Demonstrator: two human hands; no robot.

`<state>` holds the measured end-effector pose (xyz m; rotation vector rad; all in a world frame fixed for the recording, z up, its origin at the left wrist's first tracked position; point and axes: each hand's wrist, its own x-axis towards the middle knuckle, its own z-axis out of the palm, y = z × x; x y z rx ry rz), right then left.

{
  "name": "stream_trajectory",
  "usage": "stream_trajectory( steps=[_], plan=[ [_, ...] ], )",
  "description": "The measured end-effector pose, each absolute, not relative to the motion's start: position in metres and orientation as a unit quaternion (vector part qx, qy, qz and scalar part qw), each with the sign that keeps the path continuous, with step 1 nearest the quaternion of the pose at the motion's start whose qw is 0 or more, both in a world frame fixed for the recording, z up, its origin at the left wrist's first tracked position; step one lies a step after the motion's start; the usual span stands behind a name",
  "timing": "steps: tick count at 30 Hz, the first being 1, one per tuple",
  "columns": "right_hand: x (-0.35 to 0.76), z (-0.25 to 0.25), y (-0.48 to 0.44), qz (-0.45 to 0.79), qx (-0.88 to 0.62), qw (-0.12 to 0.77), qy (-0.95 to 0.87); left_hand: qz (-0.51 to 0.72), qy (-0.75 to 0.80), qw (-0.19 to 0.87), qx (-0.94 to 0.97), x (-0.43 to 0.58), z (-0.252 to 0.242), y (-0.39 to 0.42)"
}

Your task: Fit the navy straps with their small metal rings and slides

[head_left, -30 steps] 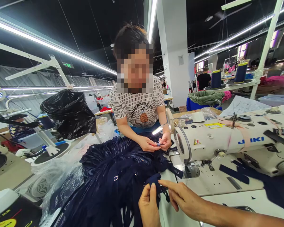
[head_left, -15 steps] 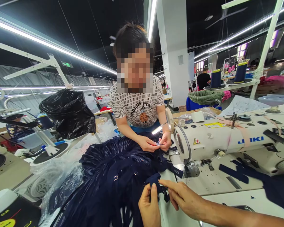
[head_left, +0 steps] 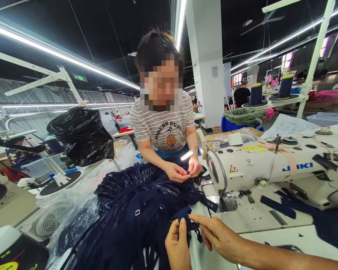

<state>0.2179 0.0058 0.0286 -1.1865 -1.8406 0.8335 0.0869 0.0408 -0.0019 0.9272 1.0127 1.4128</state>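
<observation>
Low in the view, my left hand (head_left: 178, 243) pinches a small navy fabric piece (head_left: 185, 214) between thumb and fingers. From the right, my right hand (head_left: 218, 234) reaches in, its index fingertip pressed against that piece's right edge and the other fingers curled beneath. A dark strap end dangles just below the right fingertips. Behind and left of my hands spreads a large heap of navy straps (head_left: 124, 202), with a metal slider (head_left: 137, 212) showing on it. Across the heap, a co-worker's hands (head_left: 183, 171) hold a small item I cannot make out.
A white JUKI sewing machine (head_left: 259, 161) stands at the right, its needle area near my right hand. Navy cut strips (head_left: 278, 206) lie on its bed. A black plastic bag (head_left: 81, 135) hangs at left, above clear plastic wrap (head_left: 79, 213). Thread cones (head_left: 256, 94) stand behind the machine.
The co-worker's fingers have shifted slightly around the small item, where a reddish spot now shows. My own hands hold nearly the same pose on the navy piece.
</observation>
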Motion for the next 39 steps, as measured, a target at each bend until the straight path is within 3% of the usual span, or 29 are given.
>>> stream_trajectory(
  steps=[7, 26, 31, 39],
  plan=[
    [0.218, 0.025, 0.008, 0.352, -0.457, 0.393, -0.716, 0.599, 0.416, 0.582, 0.361, 0.090, 0.000, 0.042],
    [0.214, 0.030, 0.010, 0.442, -0.454, 0.379, -0.675, 0.653, 0.444, 0.476, 0.386, 0.097, 0.000, 0.037],
    [0.215, 0.033, 0.009, 0.373, -0.461, 0.382, -0.709, 0.651, 0.445, 0.467, 0.400, 0.096, -0.005, 0.040],
    [0.218, 0.028, 0.007, 0.213, -0.472, 0.353, -0.779, 0.578, 0.402, 0.602, 0.376, 0.085, 0.002, 0.045]
  ],
)
